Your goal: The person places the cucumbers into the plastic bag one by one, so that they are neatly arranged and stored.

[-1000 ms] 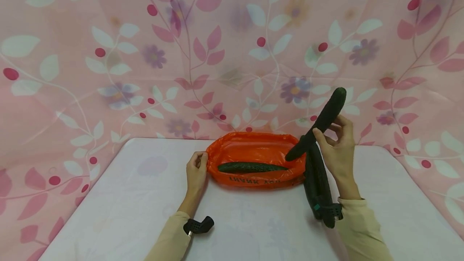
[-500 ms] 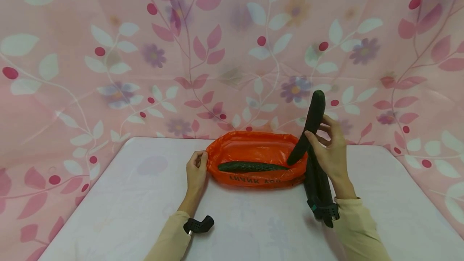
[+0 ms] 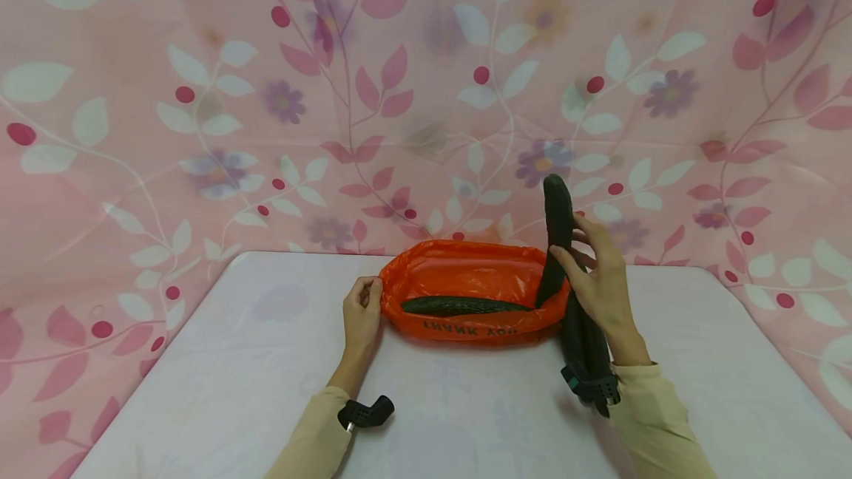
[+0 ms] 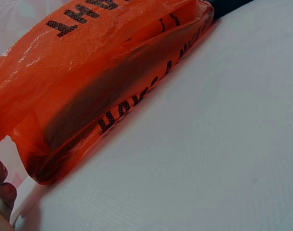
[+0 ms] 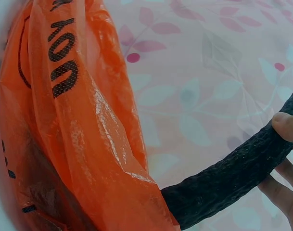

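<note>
backdrop (image 3: 413,80): we see pink cloth printed with pale and pink leaves, red dots and soft purple flowers, behind the white table (image 3: 459,412).
right hand (image 3: 602,287): we see it gripping the raised cucumber (image 3: 558,216) around its middle, thumb on one side, fingers on the other.
raised cucumber: it stands nearly upright, top end well above the bag (image 3: 475,270), lower end inside it at the right; we cannot tell whether that end touches the inner cucumber (image 3: 459,307).
inner cucumber: it lies lengthwise inside the bag, along the near wall.
left hand (image 3: 360,318): we find its fingers curled and pinching the bag's rim at the left end.
bag: orange plastic, sitting on the table with its mouth spread wide; we read "thank you" in black on the near side, upside down from the head view.
side cucumbers (image 3: 575,338): we make out dark green ones lying side by side on the table by the bag's right end, partly hidden by the right hand and wrist.
wrist cameras (image 3: 366,412): black, one on each arm, worn at the cuffs of the cream sleeves (image 3: 313,435).
</note>
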The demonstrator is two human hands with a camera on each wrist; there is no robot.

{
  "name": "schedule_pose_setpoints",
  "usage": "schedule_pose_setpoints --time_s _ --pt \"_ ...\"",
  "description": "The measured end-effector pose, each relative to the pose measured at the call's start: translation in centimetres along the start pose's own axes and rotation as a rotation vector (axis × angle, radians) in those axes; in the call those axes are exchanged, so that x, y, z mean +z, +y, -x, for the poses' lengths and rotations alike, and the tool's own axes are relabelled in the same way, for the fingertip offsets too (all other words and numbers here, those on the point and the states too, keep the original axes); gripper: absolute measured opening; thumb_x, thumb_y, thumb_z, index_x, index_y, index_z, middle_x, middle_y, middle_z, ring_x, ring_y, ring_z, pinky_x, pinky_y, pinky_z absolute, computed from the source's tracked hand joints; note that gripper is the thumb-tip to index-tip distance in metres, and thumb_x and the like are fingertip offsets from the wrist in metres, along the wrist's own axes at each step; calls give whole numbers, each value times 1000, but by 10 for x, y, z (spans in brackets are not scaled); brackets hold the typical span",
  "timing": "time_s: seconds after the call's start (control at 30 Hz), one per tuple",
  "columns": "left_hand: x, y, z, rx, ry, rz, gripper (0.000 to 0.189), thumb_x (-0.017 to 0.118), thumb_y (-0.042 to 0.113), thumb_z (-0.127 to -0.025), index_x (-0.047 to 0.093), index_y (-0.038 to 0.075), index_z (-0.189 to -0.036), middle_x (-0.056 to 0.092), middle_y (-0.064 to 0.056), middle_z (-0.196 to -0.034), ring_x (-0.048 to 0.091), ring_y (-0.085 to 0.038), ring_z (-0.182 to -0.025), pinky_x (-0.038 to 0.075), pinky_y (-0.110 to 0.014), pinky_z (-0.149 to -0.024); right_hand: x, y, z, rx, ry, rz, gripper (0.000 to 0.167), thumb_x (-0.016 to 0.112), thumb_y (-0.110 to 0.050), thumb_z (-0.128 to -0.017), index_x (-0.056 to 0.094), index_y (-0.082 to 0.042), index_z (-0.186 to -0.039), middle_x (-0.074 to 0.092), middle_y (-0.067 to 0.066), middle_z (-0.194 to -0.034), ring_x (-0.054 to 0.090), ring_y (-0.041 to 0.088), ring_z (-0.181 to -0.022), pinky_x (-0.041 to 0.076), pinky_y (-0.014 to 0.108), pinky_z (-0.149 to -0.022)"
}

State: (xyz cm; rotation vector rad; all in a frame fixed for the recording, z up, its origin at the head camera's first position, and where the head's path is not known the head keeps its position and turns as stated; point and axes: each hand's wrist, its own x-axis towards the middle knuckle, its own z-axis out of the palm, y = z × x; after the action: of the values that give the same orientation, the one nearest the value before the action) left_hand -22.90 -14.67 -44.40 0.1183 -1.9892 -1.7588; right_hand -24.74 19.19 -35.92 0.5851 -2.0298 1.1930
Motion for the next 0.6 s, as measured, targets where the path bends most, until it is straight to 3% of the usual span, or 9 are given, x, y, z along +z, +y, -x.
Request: schedule_pose_setpoints --time_s 0.27,0.6 --pt "0 -2 -1 16 1 0 18 56 11 -94 64 -4 -100 61 -6 -83 52 -3 -73 44 -12 -67 5 9 2 -28 -63 4 65 69 5 -80 48 -16 -138 56 14 -119 51 -1 -108 44 9 -87" --pt "0 0 -1 -5 -5 11 18 55 10 -94 64 -6 -100 61 -13 -86 52 -4 -72 43 -12 -66 17 6 3 -103 -118 24 62 68 13 -76 52 -4 -133 54 17 -116 57 23 -98 43 6 -88"
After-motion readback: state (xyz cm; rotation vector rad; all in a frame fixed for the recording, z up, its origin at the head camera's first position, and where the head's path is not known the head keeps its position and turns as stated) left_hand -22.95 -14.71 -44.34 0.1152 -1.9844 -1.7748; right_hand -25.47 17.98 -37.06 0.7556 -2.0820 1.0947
